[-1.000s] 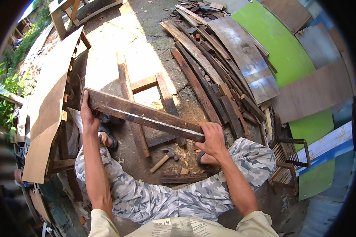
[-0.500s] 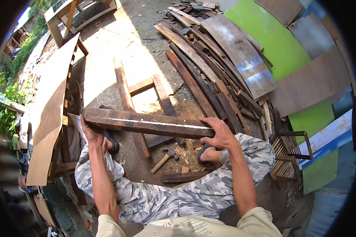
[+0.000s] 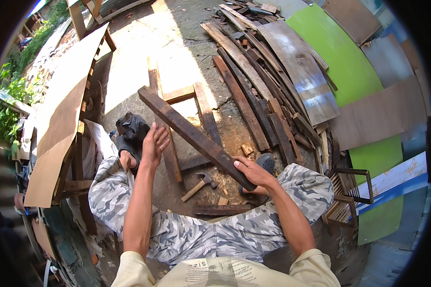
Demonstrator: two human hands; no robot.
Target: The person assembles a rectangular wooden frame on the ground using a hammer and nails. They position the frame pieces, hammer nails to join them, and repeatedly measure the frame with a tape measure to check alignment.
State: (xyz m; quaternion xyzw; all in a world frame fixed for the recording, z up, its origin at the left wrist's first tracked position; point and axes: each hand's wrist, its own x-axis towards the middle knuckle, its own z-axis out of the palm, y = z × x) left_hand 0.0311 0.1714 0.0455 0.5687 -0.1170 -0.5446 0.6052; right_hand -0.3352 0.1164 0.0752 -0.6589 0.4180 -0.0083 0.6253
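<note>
Right hand grips the near end of a dark plank; left hand is off it, open.

The right hand point(image 3: 253, 173) closes around the lower end of the weathered plank point(image 3: 191, 134), which slants up and away to the left above the ground. The left hand point(image 3: 154, 143) hovers beside the plank's middle, fingers spread and holding nothing. Below the plank, a hammer point(image 3: 201, 184) lies on the dirt between the person's camouflage-trousered knees, near small wood scraps. A pile of old boards point(image 3: 258, 81) lies beyond, a green panel point(image 3: 335, 52) to the right, and a plywood sheet point(image 3: 62, 110) to the left.
</note>
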